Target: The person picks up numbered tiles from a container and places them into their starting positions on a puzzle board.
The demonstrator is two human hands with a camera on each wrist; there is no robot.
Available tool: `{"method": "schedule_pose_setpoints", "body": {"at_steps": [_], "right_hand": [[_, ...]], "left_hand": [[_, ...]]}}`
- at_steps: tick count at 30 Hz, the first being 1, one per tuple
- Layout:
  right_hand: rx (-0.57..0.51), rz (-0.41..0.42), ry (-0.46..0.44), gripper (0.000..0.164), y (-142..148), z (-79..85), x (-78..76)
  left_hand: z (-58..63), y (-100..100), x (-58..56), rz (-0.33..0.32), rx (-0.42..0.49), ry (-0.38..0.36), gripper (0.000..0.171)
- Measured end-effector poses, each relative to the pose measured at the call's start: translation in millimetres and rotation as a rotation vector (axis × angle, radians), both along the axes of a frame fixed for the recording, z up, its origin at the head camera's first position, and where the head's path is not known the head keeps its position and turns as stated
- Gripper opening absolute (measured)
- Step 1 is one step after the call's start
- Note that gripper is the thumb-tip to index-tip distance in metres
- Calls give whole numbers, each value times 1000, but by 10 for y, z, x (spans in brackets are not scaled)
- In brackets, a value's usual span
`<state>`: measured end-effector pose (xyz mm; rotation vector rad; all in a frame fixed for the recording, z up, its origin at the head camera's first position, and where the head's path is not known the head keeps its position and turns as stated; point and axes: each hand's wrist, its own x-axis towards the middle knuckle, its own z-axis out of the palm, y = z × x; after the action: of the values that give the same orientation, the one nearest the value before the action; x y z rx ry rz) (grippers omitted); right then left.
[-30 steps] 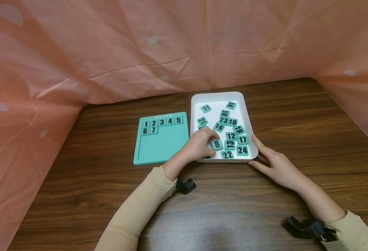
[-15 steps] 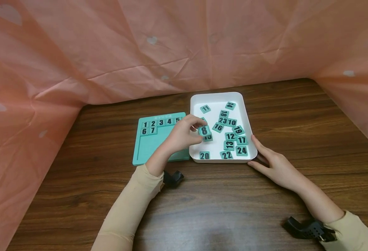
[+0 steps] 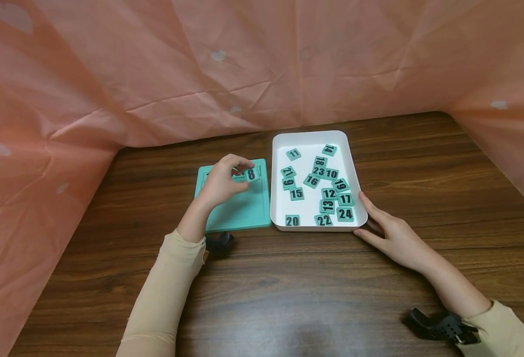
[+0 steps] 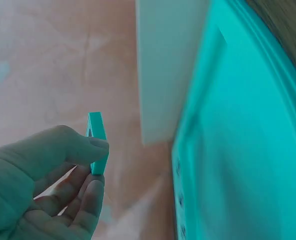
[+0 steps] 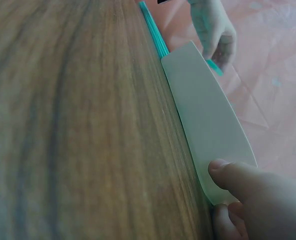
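Observation:
My left hand (image 3: pixel 223 181) pinches the number tile 8 (image 3: pixel 252 174) between thumb and fingers, above the upper right part of the turquoise board (image 3: pixel 239 213). In the left wrist view the tile (image 4: pixel 97 125) appears edge-on, clear of the board (image 4: pixel 248 125). The hand hides most of the board's numbered tiles. My right hand (image 3: pixel 393 238) holds the near right corner of the white tray (image 3: pixel 315 229). Seen from the right wrist, the thumb lies on the tray's wall (image 5: pixel 203 105), with fingers curled at the corner.
Several loose number tiles lie in the tray, among them tile 15 (image 3: pixel 296 194), tile 20 (image 3: pixel 292 220) and tile 24 (image 3: pixel 345 214). Board and tray stand side by side on the wooden table (image 3: pixel 324 287). A pink curtain (image 3: pixel 262 74) hangs behind.
My left hand has lifted tile 8 out of the tray and carried it left, over the board. My right hand has stayed at the tray's corner.

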<state>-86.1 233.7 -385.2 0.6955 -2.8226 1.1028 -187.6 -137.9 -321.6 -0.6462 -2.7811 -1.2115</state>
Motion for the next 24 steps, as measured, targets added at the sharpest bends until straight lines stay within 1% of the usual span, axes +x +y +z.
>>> {"method": "schedule_pose_setpoints", "body": {"at_steps": [5,9,13,24], "right_hand": [[-3,3,8,81,-1,-4,-3],[1,1,8,81,-1,-7,-2],[2,-2,5,81,4,-7,1],[-2,5,10,81,7,-5,0]], "left_hand": [[-75,-198,-77,32,-60,-31,37],[-153,-299,-126,60,-128,-64,36],[-206,-352,-151,83,-181,-85,35],[-285,-407,-200,130,-231,-114,35]]}}
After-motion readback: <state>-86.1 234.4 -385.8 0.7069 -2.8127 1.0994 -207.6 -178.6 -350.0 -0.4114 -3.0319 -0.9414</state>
